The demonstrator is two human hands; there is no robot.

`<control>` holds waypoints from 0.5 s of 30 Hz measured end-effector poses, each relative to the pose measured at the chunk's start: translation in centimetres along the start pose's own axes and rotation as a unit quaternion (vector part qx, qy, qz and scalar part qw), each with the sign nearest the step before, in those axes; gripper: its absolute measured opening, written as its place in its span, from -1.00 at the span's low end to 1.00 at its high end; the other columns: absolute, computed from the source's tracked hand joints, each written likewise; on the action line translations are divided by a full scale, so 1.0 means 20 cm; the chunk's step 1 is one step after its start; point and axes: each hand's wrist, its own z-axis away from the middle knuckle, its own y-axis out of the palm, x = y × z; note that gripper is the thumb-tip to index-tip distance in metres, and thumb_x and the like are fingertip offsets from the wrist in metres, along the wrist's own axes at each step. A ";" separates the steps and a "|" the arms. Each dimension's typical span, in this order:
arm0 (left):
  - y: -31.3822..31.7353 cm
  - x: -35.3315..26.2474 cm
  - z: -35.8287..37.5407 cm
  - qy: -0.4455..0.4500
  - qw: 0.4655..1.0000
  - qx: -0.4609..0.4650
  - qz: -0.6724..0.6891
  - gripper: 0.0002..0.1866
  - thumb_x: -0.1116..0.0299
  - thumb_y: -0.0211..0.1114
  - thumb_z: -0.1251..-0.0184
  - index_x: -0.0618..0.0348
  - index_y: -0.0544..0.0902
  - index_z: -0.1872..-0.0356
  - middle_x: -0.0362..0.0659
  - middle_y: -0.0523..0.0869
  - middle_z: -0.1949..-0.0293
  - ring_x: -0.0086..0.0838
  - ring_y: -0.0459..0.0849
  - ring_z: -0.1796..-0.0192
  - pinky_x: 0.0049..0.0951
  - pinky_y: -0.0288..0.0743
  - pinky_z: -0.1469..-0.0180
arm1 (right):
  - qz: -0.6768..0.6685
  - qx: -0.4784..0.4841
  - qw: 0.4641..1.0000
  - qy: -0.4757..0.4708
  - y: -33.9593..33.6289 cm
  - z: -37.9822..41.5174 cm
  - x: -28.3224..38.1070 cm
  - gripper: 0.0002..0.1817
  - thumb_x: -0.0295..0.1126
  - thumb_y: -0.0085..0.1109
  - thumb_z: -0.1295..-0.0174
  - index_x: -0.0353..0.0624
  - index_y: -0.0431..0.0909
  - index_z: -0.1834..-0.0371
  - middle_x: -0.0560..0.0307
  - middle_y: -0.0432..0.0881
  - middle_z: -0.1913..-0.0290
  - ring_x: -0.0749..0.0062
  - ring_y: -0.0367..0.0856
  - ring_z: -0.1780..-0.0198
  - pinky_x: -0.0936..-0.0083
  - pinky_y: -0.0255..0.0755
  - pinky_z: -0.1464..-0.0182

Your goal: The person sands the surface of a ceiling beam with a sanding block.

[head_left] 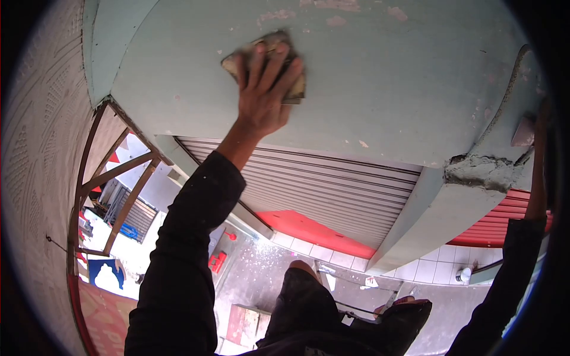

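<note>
My left hand (264, 89) lies with fingers spread over a worn, folded sheet of sandpaper (295, 89), pressing it flat against the pale green wall (368, 77). The sheet's dark, dog-eared corners stick out around the fingers. At the far right edge, my right hand (542, 115) is raised to the wall, its fingers lost in the dark rim of the view. A small pinkish-brown flat piece (523, 132) shows right beside it; whether that hand holds it I cannot tell. Patches of chipped paint mark the wall.
Below the wall is a ribbed roller shutter (320, 184) with a red lower part. A broken concrete ledge (481, 172) juts out at right, near a hanging cable (504, 98). A wooden frame (127, 207) stands at left. Far below lie the floor (261, 261) and a white cup-like container (464, 274).
</note>
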 end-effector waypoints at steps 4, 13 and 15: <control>0.00 0.12 0.15 -0.043 0.999 -0.004 0.016 -0.37 0.18 0.01 -0.53 0.28 0.33 -0.53 0.18 0.03 -0.65 0.20 -0.24 -0.68 0.36 -0.48 -0.57 | 0.156 0.094 0.964 0.196 0.26 -0.18 -0.17 -0.81 -0.27 -0.09 -0.47 0.06 0.46 -0.05 0.02 0.73 0.33 -0.19 0.70 0.33 -0.31 0.34 0.21; 0.00 -0.34 -0.24 -0.149 0.985 -0.056 0.070 -0.33 0.23 -0.03 -0.51 0.27 0.22 -0.59 0.20 -0.02 -0.65 0.31 -0.29 -0.66 0.45 -0.53 -0.52 | -0.001 0.014 0.999 0.035 0.01 0.00 0.00 -0.80 -0.25 -0.09 -0.47 0.06 0.48 -0.04 0.06 0.74 0.29 -0.16 0.71 0.30 -0.35 0.27 0.10; 0.02 -0.38 -0.19 -0.182 0.978 -0.059 0.085 -0.31 0.19 -0.05 -0.53 0.31 0.17 -0.60 0.21 -0.07 -0.66 0.30 -0.33 -0.66 0.42 -0.55 -0.52 | -0.003 0.007 0.999 0.037 0.01 0.00 0.01 -0.80 -0.25 -0.09 -0.47 0.06 0.49 -0.03 0.07 0.74 0.30 -0.16 0.71 0.30 -0.38 0.25 0.07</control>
